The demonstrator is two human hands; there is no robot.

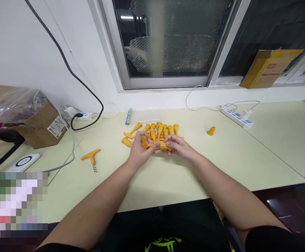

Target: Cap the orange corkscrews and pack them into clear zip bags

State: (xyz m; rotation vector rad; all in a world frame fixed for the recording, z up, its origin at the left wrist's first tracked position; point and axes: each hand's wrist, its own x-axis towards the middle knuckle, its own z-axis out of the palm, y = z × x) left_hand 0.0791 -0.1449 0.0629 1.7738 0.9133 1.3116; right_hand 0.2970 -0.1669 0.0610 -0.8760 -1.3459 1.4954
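Observation:
My left hand (139, 149) and my right hand (179, 146) meet over the pale yellow-green table (220, 164), both gripping one orange plastic corkscrew piece (156, 146) between them. The left fingers wrap its handle end, the right fingers pinch the other end. Just behind the hands lies a pile of several orange plastic parts (160, 130). A finished orange corkscrew with a metal spiral (91, 157) lies apart to the left. One single orange cap (211, 131) sits to the right.
A clear plastic bag (141, 117) lies behind the pile. At the left stand a cardboard box (40, 126) and a white power strip (76, 114) with a black cable. Another power strip (237, 117) is at the right. A yellow carton (269, 68) leans on the windowsill.

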